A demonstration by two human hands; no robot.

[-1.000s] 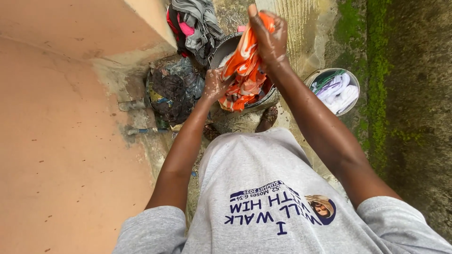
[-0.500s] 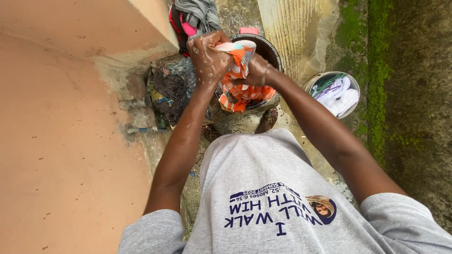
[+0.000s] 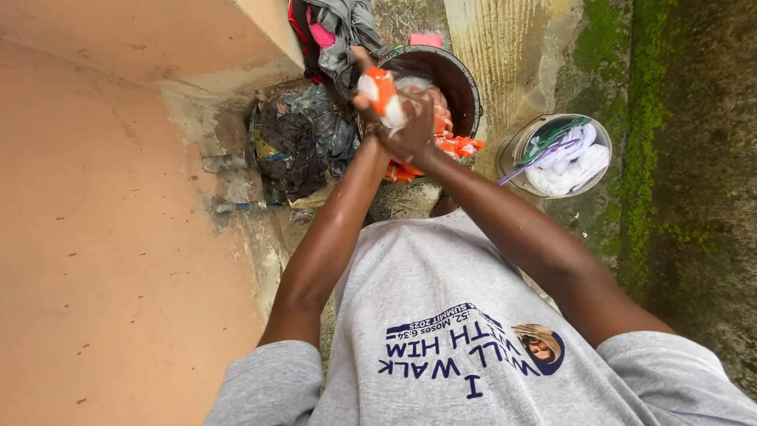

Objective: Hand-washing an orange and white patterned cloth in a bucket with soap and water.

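Orange-and-white cloth (image 3: 382,93) is clamped in both hands, left hand (image 3: 364,79) at eleven o'clock, right hand (image 3: 412,126) nearer; its tail trails toward four o'clock into the dark basin (image 3: 465,83).

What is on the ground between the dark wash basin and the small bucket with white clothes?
In the head view, only bare wet concrete lies between the basin and the bucket; an orange cloth hangs over the basin's rim.

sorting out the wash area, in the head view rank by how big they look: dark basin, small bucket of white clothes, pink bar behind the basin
1. dark basin
2. small bucket, somewhat smaller, partly hidden basin makes the gap unsure
3. pink bar, clearly smallest
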